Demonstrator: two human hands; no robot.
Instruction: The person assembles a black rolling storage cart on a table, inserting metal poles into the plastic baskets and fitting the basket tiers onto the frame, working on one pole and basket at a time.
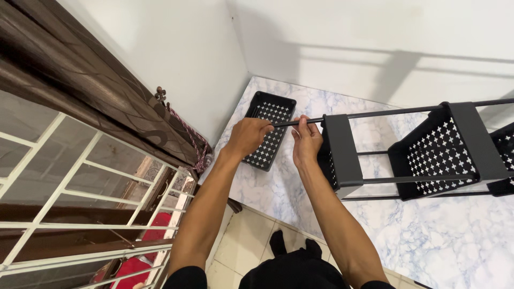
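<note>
Standing at the near edge of the marble-patterned worktop (428,241), the person is showing only black sleeves and the tips of dark footwear on the tiled floor (241,251), the rest of the body being cut off at the bottom of the view. Both forearms are reaching up and away over the worktop's near left corner. The left hand (247,136) is curling into a loose fist, its fingers (266,128) folding around the free end of a thin black rod (375,113); the fingertips themselves are hiding behind the knuckles, so how tightly they are closing is hard to make out. The right hand (306,140) is sitting just beside it, its fingers (303,124) pressing together and pinching the same rod from above. That rod is running to the right through a black rack (423,152) of perforated baskets that is lying on its side over the middle of the worktop; the rack's right end is running out of view. Beyond the hands, a separate black perforated tray (278,109) is resting flat near the far left corner, partly hiding behind the left hand. To the left, a barred window (69,203) and a brown curtain (96,91) are filling the view, with something red below that is too broken up to identify.
</note>
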